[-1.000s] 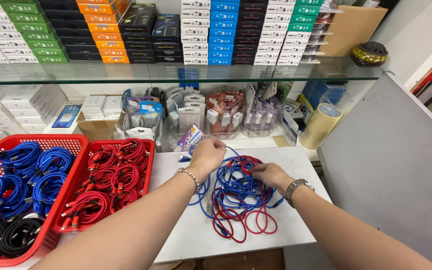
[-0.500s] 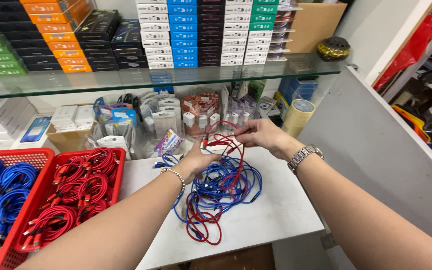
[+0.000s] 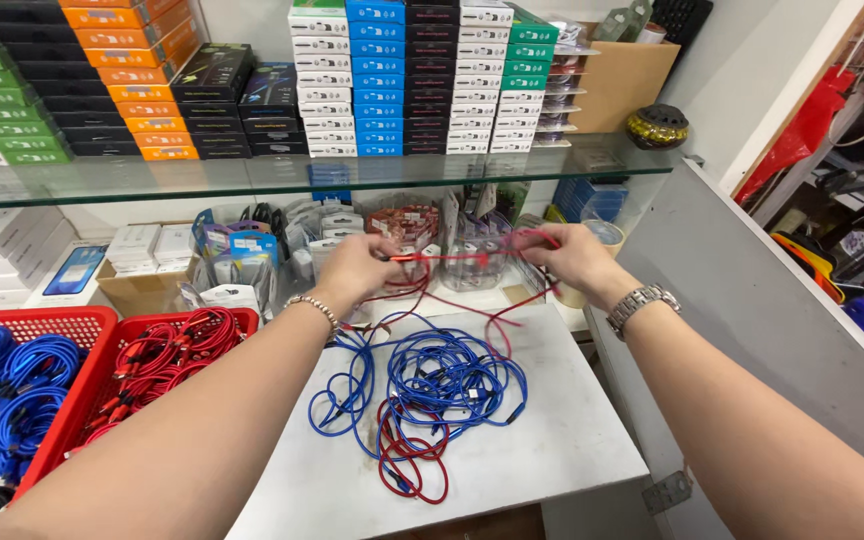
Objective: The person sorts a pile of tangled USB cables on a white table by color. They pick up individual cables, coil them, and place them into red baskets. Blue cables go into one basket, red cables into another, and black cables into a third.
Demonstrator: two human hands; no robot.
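Fingers of the left hand and right hand: pinched on a red cable, stretched taut between them above the surface. Below: its slack runs down into a tangle of blue and red cables. Left: red basket of coiled red cables.

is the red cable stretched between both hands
Yes, the red cable runs taut between the left hand and the right hand.
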